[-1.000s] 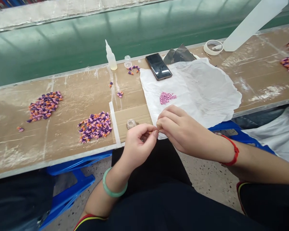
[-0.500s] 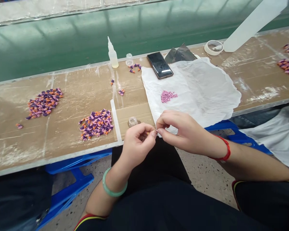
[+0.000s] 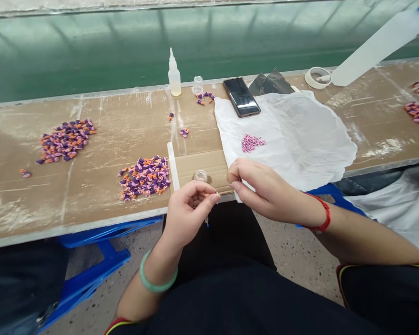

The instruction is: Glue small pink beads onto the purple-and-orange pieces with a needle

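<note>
My left hand (image 3: 185,215), with a green bangle at the wrist, pinches a small orange-and-purple piece (image 3: 206,195) between thumb and forefinger, partly hidden. Across a gap to its right, my right hand (image 3: 267,191) is closed in a pinch at the edge of the white cloth (image 3: 296,139); anything between its fingertips is too small to make out. A small glass pot (image 3: 200,176) stands just beyond my left hand. On the cloth lies a little heap of tiny pink bits (image 3: 252,143). A pile of purple, pink and orange pieces (image 3: 145,177) sits left of a white strip (image 3: 173,165).
Farther left is a second pile of pieces (image 3: 66,141). Along the back edge stand a dropper bottle (image 3: 174,79) and a small clear jar (image 3: 197,85). A phone (image 3: 242,97) rests on the cloth; a tape roll (image 3: 317,77) and a long white panel (image 3: 377,49) are to the right.
My hands have drawn apart from touching fingertips, the left moving down and leftward with its piece. The whole view has shifted slightly.
</note>
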`<act>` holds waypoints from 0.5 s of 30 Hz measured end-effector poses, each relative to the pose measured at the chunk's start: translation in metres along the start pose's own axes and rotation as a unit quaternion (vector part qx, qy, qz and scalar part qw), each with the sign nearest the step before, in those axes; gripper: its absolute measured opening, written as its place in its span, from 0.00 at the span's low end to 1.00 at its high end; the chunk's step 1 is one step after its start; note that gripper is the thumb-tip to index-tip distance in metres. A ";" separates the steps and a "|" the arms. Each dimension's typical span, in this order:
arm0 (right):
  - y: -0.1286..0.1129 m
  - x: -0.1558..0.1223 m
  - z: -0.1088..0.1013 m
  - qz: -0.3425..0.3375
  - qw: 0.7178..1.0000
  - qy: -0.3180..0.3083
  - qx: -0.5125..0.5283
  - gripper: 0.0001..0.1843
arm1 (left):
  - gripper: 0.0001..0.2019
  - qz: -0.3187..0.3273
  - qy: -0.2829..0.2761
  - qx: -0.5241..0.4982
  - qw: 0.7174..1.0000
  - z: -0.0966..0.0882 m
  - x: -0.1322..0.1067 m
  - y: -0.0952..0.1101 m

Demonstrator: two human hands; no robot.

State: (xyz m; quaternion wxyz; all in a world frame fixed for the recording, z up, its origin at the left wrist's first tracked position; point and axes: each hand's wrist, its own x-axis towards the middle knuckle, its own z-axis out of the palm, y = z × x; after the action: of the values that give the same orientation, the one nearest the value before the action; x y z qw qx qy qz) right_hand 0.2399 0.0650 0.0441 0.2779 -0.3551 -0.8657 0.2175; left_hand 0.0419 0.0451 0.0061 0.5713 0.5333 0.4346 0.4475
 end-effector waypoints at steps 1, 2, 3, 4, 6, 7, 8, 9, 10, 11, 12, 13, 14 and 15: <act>0.002 0.003 0.001 -0.007 1.000 -0.004 -0.007 0.09 | 0.06 0.000 0.005 0.010 1.000 -0.003 -0.001 -0.001; 0.004 0.005 0.003 -0.014 1.000 -0.007 -0.014 0.09 | 0.06 0.000 0.009 0.019 1.000 -0.005 -0.002 -0.001; 0.007 0.008 0.005 -0.020 0.999 -0.009 -0.023 0.09 | 0.05 0.001 0.012 0.027 1.000 -0.008 -0.002 -0.002; 0.011 0.011 0.007 -0.026 0.999 -0.011 -0.033 0.09 | 0.04 0.004 0.013 0.034 0.999 -0.010 -0.003 -0.002; 0.018 0.018 0.011 -0.037 0.998 -0.022 -0.054 0.09 | 0.03 0.005 0.015 0.042 0.999 -0.016 -0.003 -0.005; 0.022 0.022 0.012 -0.041 0.996 -0.034 -0.067 0.09 | 0.02 0.002 0.017 0.042 0.999 -0.019 -0.003 -0.007; 0.026 0.026 0.013 -0.043 0.994 -0.051 -0.082 0.09 | 0.02 -0.003 0.016 0.039 0.999 -0.022 -0.003 -0.009; 0.029 0.030 0.014 -0.043 0.991 -0.073 -0.100 0.09 | 0.02 -0.008 0.014 0.035 0.999 -0.025 -0.003 -0.011; 0.032 0.034 0.014 -0.041 0.987 -0.097 -0.119 0.10 | 0.03 -0.014 0.009 0.031 0.999 -0.028 -0.002 -0.013; 0.033 0.039 0.015 -0.039 0.982 -0.118 -0.140 0.10 | 0.03 -0.017 0.002 0.028 0.999 -0.030 -0.002 -0.015; 0.035 0.043 0.015 -0.036 0.977 -0.137 -0.160 0.10 | 0.03 -0.020 -0.003 0.026 0.999 -0.033 -0.001 -0.016; 0.035 0.047 0.015 -0.034 0.971 -0.152 -0.179 0.10 | 0.03 -0.022 -0.007 0.025 0.999 -0.034 0.000 -0.017; 0.036 0.051 0.015 -0.035 0.966 -0.164 -0.196 0.10 | 0.03 -0.025 -0.009 0.024 0.999 -0.036 0.000 -0.018; 0.035 0.054 0.016 -0.036 0.961 -0.176 -0.211 0.10 | 0.03 -0.029 -0.009 0.022 0.999 -0.037 0.001 -0.018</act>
State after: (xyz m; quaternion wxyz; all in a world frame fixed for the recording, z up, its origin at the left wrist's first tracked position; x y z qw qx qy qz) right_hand 0.2148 0.1252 0.0296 0.0479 -0.3307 -0.9392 0.0787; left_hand 0.0068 0.0534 -0.0142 0.5762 0.5372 0.4543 0.4160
